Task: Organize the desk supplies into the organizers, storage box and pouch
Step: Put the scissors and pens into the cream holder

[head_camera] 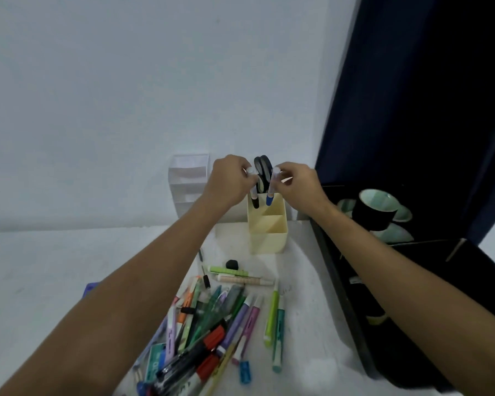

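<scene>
Both hands hold markers upright, cap down, ready to drop in: left hand point(231, 178) pinches a black-capped marker point(253, 195), right hand point(297, 182) a blue-capped marker point(271, 190), over the yellow organizer's point(267, 232) back compartment, apparently beside black-handled scissors point(263, 172)

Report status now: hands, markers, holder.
Left hand holds black-capped marker; right hand holds blue-capped marker. Both over yellow organizer. Scissors already inside, between them.
</scene>
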The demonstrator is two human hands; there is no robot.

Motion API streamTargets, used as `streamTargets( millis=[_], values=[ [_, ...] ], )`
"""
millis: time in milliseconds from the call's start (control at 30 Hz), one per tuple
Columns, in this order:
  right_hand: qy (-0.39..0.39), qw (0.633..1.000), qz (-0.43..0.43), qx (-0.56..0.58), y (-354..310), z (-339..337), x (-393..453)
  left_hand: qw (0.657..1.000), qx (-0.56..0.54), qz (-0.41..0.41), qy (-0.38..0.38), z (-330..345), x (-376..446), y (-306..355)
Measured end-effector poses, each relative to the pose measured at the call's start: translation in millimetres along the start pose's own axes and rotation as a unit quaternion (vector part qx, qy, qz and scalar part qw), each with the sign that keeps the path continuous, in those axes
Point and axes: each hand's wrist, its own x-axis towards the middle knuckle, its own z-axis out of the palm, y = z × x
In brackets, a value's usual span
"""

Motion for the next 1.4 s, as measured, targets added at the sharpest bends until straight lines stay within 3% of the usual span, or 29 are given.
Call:
streamTargets(
  millis=[200, 467, 733, 900, 967, 1033, 1133, 1233, 1400],
  values=[
    [-0.03, 0.999, 0.022, -0.032, 29, 23, -3, 0.998, 0.033, 0.054, -0.006, 30, -13, -24],
    [-0.041, 0.998, 0.015, -0.044, 31, 37, -9, 0.999, 0.021, 0.044, 0.004, 44, -21, -37],
    [-0.057, 0.996, 0.04, -0.058, 29, 44, -18, 0.998, 0.032, 0.023, -0.058, 42, -33, -49],
    [0.008, 0.996, -0.064, -0.064, 11, 47, -41, 0.997, 0.041, 0.001, -0.066, 17, -55, -50],
    [-0.049, 0.992, -0.091, -0.068, -1, 48, -55, 0.995, 0.047, -0.016, -0.084, -2, -72, -52],
    [-0.158, 0.979, -0.108, -0.068, -13, 52, -71, 0.99, 0.063, -0.036, -0.119, -24, -94, -59],
    [-0.298, 0.937, -0.151, -0.102, -26, 61, -94, 0.976, 0.084, -0.08, -0.182, -54, -129, -71],
    [-0.381, 0.9, -0.174, -0.123, -32, 71, -114, 0.958, 0.093, -0.125, -0.243, -77, -171, -84],
    [-0.468, 0.853, -0.194, -0.124, -33, 82, -140, 0.94, 0.04, -0.218, -0.259, -94, -255, -101]
  ],
)
